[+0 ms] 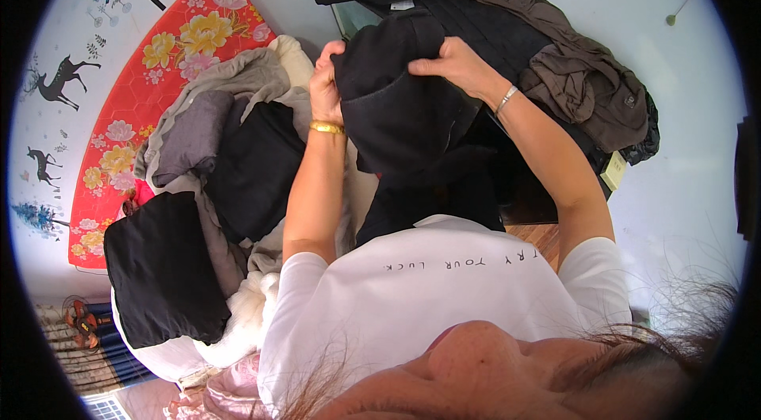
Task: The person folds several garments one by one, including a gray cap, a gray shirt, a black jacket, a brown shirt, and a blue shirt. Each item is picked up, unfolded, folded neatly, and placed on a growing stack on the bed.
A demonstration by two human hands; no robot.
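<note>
Before my chest I hold up a black cloth garment [398, 99], partly folded, with a pale seam line across it. My left hand [326, 84] grips its left edge, fingers curled into the fabric. On the upper right, my right hand [458, 66] pinches the cloth between thumb and fingers. To the left lie a folded black garment [255, 170], a folded grey garment [196, 137] and another folded black garment [163, 268]. The far side of the held cloth is hidden.
A red floral padded headboard [119, 152] stands against the wall at left. Dark jackets [487, 27] and a brown garment [618, 99] are piled at upper right, with a small pale box [613, 170] beside them. White bedding [244, 313] is bunched at lower left.
</note>
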